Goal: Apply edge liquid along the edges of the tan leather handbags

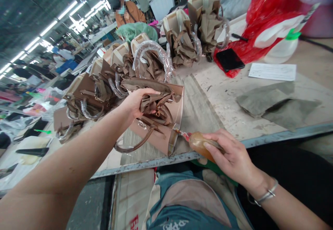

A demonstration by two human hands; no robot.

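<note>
A tan handbag (156, 136) lies at the table's front edge, its near end turned toward me. My left hand (142, 103) is closed on the bag's crumpled brown lining (153, 100), which bulges out of the opening. In my right hand (229, 150) is an amber squeeze bottle (200, 143) with a red, crusted nozzle. Its tip touches or nearly touches the edge at the bag's near end. One brown handle (140, 143) of the bag hangs forward over the table.
Several similar bags (179, 42) with plastic-wrapped handles stand behind in a row. To the right are a black phone (230, 60), a red plastic bag (270, 8), a white bottle (282, 49), a paper slip (272, 71) and grey-green sheets (267, 100). A person (130, 13) is across the room.
</note>
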